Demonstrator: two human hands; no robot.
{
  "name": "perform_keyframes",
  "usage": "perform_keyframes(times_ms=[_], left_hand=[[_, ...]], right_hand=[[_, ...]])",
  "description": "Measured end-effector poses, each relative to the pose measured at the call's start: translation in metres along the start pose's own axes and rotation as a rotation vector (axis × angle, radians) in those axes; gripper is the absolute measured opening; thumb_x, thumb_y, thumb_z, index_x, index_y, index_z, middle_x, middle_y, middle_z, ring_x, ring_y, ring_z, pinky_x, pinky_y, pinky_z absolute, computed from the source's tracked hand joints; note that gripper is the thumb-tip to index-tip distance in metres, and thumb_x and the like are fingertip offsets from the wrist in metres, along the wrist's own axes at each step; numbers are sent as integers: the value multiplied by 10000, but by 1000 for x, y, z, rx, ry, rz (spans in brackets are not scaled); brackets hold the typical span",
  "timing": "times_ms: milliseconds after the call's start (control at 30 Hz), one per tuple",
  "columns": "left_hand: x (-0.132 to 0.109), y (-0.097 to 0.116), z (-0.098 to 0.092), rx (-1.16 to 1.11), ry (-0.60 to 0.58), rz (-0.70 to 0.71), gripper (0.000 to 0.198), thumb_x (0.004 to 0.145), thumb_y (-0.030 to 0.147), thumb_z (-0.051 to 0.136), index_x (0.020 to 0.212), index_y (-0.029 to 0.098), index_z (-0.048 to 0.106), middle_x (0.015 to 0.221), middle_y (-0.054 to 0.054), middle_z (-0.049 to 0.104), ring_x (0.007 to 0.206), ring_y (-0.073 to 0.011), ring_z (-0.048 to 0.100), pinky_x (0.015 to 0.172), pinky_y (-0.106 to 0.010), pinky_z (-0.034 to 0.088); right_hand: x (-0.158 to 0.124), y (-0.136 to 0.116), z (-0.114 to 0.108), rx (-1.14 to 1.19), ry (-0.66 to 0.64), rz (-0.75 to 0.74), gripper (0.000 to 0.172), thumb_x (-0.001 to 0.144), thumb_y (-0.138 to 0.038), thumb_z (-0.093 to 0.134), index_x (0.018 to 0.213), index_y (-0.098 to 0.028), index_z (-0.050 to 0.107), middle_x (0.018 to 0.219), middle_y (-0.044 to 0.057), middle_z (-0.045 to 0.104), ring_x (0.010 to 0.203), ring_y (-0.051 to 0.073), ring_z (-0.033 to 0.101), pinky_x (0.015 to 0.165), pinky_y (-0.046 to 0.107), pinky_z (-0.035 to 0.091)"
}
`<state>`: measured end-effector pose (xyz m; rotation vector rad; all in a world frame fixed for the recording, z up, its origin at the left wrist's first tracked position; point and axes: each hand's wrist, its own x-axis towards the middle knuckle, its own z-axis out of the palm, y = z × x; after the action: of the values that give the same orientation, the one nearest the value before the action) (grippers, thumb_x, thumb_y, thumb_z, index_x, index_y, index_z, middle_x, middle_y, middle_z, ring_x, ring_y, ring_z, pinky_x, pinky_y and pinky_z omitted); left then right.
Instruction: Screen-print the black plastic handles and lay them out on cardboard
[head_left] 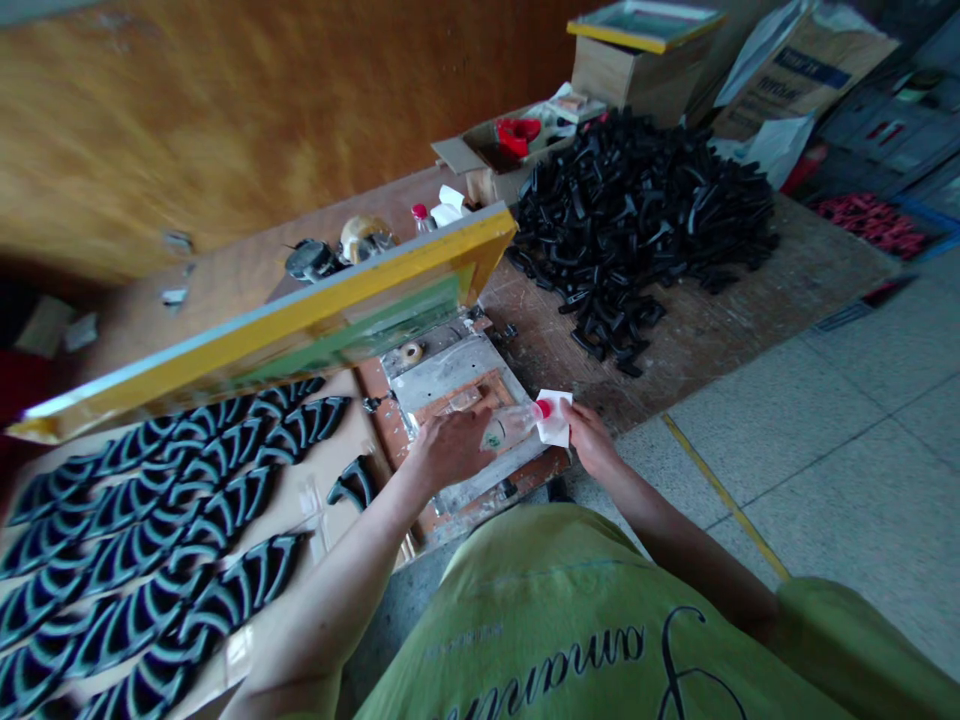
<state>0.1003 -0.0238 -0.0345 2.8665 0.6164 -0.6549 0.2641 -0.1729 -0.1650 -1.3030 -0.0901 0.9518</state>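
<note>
Bottle of clear plastic with a red cap (508,428) lies tilted between the hands, above a scuffed grey metal plate (450,375); the left hand (450,450), fingers spread and partly curled, rests over the bottle's near end, though whether it grips cannot be told; the right hand (591,440), nearly closed, pinches a crumpled white tissue (556,425) against the red cap; a yellow-framed mesh screen (262,335) stands propped at a slant just beyond the left hand; left of that hand, rows of black arched pieces with pale blue lines (142,525) lie on tan cardboard (304,515), close to one loose black arched piece (352,482); beyond the right hand, a large heap of black pieces (637,240) sits on a worn wooden bench (697,340); those in the heap show no pale lines as far as can be seen, so the laid-out rows look finished while much of the heap remains untouched.
</note>
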Motion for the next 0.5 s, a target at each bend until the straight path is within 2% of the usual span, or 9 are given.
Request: perform_keyframes(times_ms=[167,367,433,500], left_hand=[[-8,-2,11,-107,33,-11,575,825,470,574,1316,174,532,1118,-152,708,1053,-330,665,853,-423,513],[-28,-27,50,-494,67,-105,764,793,537,620,1436,162,449,1299,-158,631,1121,-324,636,930,-409,492],[-41,-38,65,-641,102,-149,748,765,545,659,1387,165,492,1242,-141,654,1049,-301,655,897,-380,503],[-55,-49,80,-798,151,-192,685,736,520,704,1306,178,535,1098,-99,690,921,-262,664,815,-348,516]], right_hand=[[-6,-19,8,114,-64,28,437,653,-569,815,845,-184,739,825,40,762,771,206,703,736,310,532],[-18,-41,19,238,-109,65,406,657,-500,838,914,-196,756,933,39,777,852,200,716,801,313,553],[-21,-43,24,229,-108,68,395,652,-500,840,889,-196,755,928,41,778,855,208,719,792,320,558],[-23,-42,29,207,-93,63,386,633,-500,851,847,-195,750,895,43,778,837,218,722,772,328,562]])
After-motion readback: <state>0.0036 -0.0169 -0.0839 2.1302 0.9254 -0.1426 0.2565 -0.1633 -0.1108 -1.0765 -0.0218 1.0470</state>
